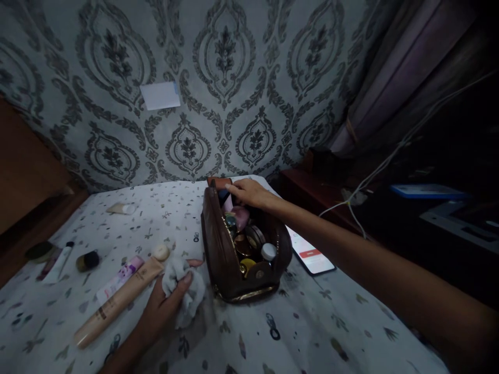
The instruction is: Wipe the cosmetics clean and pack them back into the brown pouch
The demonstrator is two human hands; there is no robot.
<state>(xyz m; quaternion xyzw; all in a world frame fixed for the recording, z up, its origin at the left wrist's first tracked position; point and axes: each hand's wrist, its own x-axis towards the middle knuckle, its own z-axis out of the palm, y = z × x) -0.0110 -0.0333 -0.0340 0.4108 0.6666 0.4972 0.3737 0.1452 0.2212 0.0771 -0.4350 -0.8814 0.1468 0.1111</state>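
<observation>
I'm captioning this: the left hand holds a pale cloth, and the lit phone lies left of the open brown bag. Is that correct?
Wrong side: in the head view, the lit phone lies right of the brown bag. The left hand holds the pale cloth.

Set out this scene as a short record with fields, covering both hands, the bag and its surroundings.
Left hand: holds a crumpled pale cloth
Right hand: at the far end of the open brown bag; grip unclear
Bag contents: white round item, yellow item, others
Left of bag: long tan tube
Right of bag: phone, screen lit
Wall: patterned
</observation>
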